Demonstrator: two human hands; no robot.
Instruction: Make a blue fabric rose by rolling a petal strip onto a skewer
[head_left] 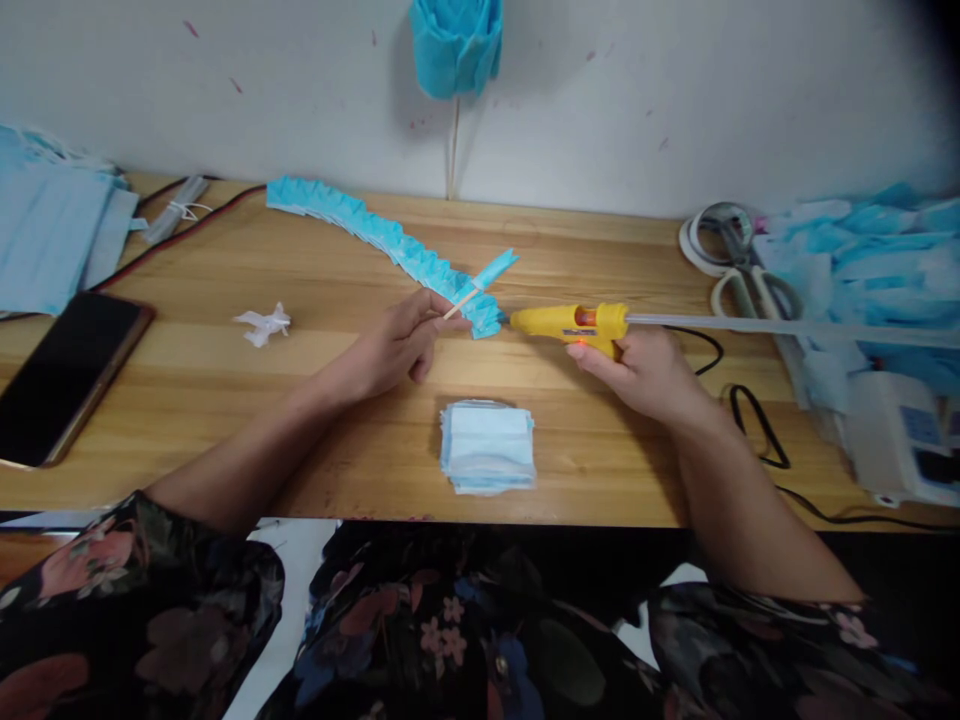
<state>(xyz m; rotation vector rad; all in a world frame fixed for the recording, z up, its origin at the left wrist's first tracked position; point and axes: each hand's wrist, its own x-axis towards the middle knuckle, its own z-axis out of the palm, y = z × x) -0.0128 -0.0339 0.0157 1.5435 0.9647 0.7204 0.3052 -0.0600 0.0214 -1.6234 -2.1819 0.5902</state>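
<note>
My left hand (401, 345) is closed, with its fingers pinching a thin wooden stick (459, 305). A small blue folded piece (496, 268) sits at the stick's far end, over a row of overlapping light-blue folded pieces (360, 215) that runs to the upper left. My right hand (649, 370) grips a yellow hot glue gun (559, 321), its small light glowing red. The nozzle points left and is close to the row's near end; whether it touches cannot be made out. A long clear glue stick (720, 323) extends from the gun's back.
A stack of cut mask pieces (489, 447) lies near the front edge. On the left are a phone (71, 375), a white scrap (264, 324) and face masks (45, 235). Scissors (744, 285), tape (716, 238), blue scraps (877, 260) and a white device (896, 440) occupy the right.
</note>
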